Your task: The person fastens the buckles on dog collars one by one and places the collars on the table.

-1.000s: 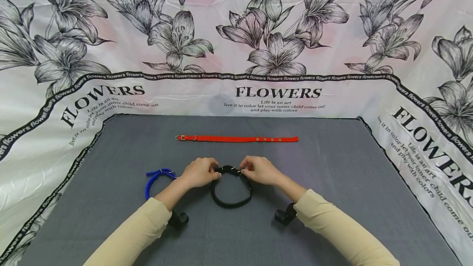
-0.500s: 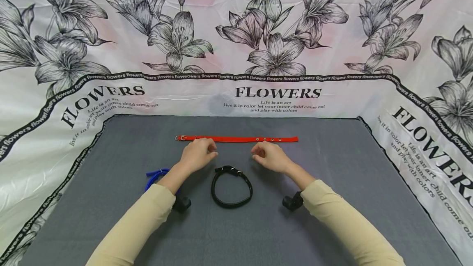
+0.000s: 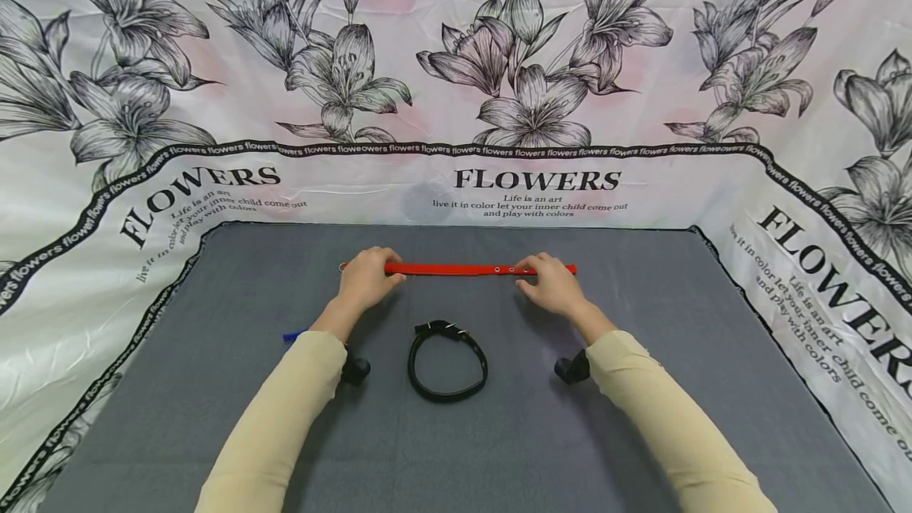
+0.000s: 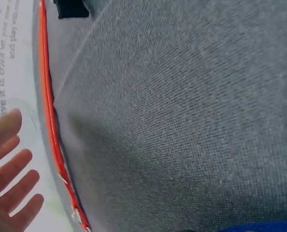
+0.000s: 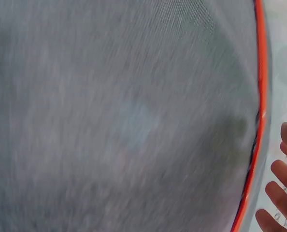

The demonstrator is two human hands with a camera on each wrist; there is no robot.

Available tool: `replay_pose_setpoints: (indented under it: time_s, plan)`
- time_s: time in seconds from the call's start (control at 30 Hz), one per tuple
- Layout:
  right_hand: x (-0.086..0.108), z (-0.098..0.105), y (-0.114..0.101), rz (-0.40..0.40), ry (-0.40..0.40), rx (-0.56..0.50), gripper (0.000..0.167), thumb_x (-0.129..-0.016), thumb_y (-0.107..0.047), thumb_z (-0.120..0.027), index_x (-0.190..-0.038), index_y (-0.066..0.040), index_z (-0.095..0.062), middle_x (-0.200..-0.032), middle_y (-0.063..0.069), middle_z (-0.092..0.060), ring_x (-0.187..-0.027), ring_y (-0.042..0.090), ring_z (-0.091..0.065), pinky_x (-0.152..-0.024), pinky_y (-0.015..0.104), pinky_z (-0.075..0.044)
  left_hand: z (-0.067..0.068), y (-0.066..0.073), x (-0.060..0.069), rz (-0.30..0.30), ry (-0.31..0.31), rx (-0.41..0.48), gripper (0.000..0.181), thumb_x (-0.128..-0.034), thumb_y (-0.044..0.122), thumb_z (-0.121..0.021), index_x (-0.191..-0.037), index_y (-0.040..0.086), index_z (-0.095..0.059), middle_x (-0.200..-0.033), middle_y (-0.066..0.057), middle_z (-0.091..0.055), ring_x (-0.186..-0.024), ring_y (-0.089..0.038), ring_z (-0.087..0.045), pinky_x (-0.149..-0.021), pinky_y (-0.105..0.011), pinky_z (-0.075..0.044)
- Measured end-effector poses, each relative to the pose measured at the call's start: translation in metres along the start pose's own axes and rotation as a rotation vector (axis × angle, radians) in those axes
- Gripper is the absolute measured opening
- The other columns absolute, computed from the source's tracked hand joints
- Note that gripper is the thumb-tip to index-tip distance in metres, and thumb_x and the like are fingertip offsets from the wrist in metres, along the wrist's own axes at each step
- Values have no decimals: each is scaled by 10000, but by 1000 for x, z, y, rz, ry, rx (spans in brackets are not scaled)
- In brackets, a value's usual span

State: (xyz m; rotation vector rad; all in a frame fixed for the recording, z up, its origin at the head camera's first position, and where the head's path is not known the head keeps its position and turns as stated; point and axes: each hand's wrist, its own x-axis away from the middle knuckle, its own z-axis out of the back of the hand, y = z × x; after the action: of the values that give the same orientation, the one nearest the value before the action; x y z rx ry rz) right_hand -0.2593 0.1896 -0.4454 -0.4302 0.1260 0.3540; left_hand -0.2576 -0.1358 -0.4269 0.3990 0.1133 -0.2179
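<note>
A red collar point(image 3: 449, 269) with a metal buckle and eyelets lies stretched out straight across the far part of the table. My left hand point(image 3: 366, 279) hovers over its buckle end, fingers parted and apart from the strap in the left wrist view. Above the eyelet end is my right hand point(image 3: 554, 285), its fingers point(image 5: 279, 195) also spread with nothing between them. Nearer to me, a black collar point(image 3: 447, 396) forms a buckled ring. Of a blue collar point(image 3: 294, 336) only a bit shows; my left forearm hides the rest.
The table has a grey cloth point(image 3: 456, 457). A white flower-printed sheet point(image 3: 399, 180) rises behind it and at both sides. A black wrist camera point(image 3: 356, 371) hangs under the left wrist, another black camera point(image 3: 572, 368) under the right.
Both hands have let go of the black collar and moved forward and apart to the red collar. The black collar stays where it was. My left forearm now covers more of the blue one.
</note>
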Motion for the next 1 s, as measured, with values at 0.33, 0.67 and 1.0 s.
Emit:
replay_pose_setpoints:
  time_s: [0.33,0.67,1.0]
  plan:
    - [0,1,25,-70,-8,150,433,-849,-239,-646,-1246,-85,-566,-1225,208,-531,-1090,406,-502,-875,550,-414,-5,-16,-5,106,-63,-108,568,-828,310,-688,-1313,80,-503,-1342,-156,-487,-1214,-351,-450,-987,-507,-361]
    - [4,2,32,-97,-22,235,428,-845,-246,-647,-1220,-50,-581,-1151,206,-557,-998,379,-550,-834,529,-437,-5,-23,0,184,-144,-113,589,-872,288,-636,-1373,59,-426,-1393,-194,-415,-1324,-391,-286,-1047,-550,-252]
    - [4,0,31,-120,-3,238,254,-852,-260,-646,-1024,-75,-624,-1002,150,-554,-920,344,-539,-780,536,-397,-10,-24,1,178,-85,-131,337,-847,261,-669,-1126,80,-614,-1105,-174,-544,-1048,-361,-458,-881,-485,-364]
